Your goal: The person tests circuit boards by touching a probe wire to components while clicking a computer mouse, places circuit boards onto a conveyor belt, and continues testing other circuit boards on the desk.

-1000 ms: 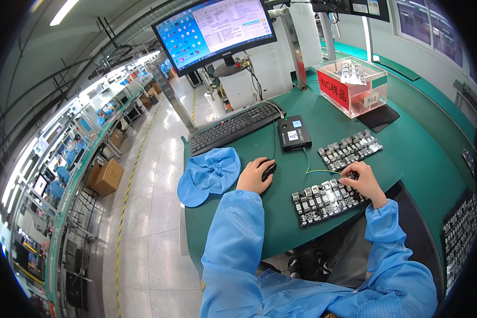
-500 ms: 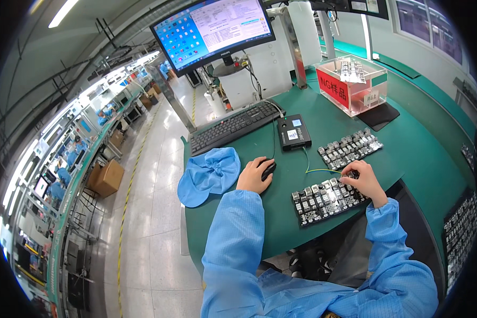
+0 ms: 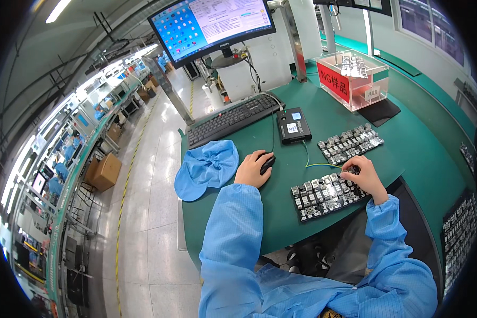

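My left hand point(image 3: 253, 168) is curled over a black computer mouse point(image 3: 267, 165) on the green mat. With fingers pinched, my right hand point(image 3: 363, 176) is at the far right corner of a near panel of small circuit boards point(image 3: 323, 197) with silvery metal parts. A thin yellow-green cable point(image 3: 323, 165) runs from a black box with a small lit screen point(image 3: 293, 126) into those right fingers. They hide the cable's end, so I cannot tell whether it is plugged into a board. A second panel of similar boards point(image 3: 350, 144) lies just beyond.
A blue cloth cap point(image 3: 209, 168) lies left of the mouse, below a black keyboard point(image 3: 236, 120). Behind stands a lit monitor point(image 3: 212, 29). A clear box with a red label point(image 3: 352, 85) is at the far right. More board panels point(image 3: 460, 238) sit at the right edge.
The whole view has shifted slightly. My left hand stays on the mouse, and my right fingers stay at the panel's corner with the cable.
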The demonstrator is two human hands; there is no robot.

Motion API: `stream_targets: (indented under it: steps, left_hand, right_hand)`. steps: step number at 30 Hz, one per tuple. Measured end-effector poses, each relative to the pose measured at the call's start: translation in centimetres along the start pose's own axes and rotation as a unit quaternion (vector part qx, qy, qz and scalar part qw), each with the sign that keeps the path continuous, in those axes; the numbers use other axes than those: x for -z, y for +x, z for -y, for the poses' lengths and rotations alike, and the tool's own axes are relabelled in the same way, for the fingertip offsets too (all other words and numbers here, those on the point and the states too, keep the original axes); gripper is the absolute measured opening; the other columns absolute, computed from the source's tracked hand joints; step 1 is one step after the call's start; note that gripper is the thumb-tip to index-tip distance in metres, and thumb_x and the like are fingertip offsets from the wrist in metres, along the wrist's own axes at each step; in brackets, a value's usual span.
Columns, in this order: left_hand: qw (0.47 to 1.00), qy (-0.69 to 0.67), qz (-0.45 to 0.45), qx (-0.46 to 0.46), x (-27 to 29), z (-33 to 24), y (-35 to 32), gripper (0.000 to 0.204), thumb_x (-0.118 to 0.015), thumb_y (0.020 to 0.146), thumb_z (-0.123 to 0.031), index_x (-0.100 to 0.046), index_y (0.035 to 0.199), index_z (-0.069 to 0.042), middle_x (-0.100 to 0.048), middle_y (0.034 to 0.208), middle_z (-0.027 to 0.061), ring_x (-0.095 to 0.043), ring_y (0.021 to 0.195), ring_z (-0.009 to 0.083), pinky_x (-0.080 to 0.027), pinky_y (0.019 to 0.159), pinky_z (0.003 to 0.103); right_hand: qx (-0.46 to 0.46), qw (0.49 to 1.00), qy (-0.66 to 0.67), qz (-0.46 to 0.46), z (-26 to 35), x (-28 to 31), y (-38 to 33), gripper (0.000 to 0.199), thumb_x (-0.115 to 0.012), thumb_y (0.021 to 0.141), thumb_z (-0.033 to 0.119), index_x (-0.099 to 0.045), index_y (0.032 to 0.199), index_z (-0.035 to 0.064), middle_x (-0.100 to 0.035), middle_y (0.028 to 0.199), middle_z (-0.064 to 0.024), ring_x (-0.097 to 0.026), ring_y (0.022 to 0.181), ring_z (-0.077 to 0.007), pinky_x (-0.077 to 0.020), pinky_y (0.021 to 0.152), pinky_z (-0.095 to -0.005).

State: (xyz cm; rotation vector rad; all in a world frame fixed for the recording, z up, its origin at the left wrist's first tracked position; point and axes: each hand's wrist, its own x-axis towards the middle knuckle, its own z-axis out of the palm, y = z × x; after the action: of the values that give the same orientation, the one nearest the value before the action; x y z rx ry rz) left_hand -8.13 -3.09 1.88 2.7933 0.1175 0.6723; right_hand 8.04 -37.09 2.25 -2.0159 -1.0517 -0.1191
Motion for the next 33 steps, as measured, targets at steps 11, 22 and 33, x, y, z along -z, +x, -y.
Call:
stream_targets:
  steps: [11, 22, 33]
  left_hand:
    - [1.000, 0.009, 0.001, -0.002, 0.08, -0.12, -0.11, 0.048, -0.069, 0.083, -0.021, -0.060, 0.130, -0.019, -0.054, 0.133, 0.0088, -0.056, 0.115, 0.0326, -0.048, 0.100, 0.041]
    - [1.000, 0.007, 0.002, -0.005, 0.14, -0.02, -0.05, 0.048, -0.069, 0.083, -0.020, -0.060, 0.130, -0.019, -0.053, 0.133, 0.0092, -0.056, 0.115, 0.0331, -0.047, 0.100, 0.041]
    - [1.000, 0.006, 0.001, -0.006, 0.11, 0.04, -0.14, 0.047, -0.069, 0.083, -0.021, -0.060, 0.130, -0.019, -0.054, 0.132, 0.0088, -0.056, 0.115, 0.0322, -0.047, 0.100, 0.041]
  right_hand:
    - [0.000, 1.000, 0.002, -0.001, -0.10, -0.06, -0.02, 0.021, -0.081, 0.072, 0.021, -0.071, 0.083, 0.0069, -0.067, 0.085, -0.0036, -0.058, 0.088, -0.0224, -0.0463, 0.082, -0.0348]
    - [-0.011, 1.000, 0.001, 0.005, 0.16, 0.03, 0.03, 0.020, -0.080, 0.073, 0.021, -0.071, 0.084, 0.0071, -0.067, 0.086, -0.0033, -0.058, 0.090, -0.0223, -0.0455, 0.084, -0.0350]
    - [-0.044, 0.998, 0.027, 0.032, 0.04, 0.10, 0.05, 0.018, -0.080, 0.075, 0.026, -0.073, 0.085, 0.0119, -0.068, 0.090, -0.0010, -0.057, 0.097, -0.0221, -0.0397, 0.091, -0.0363]
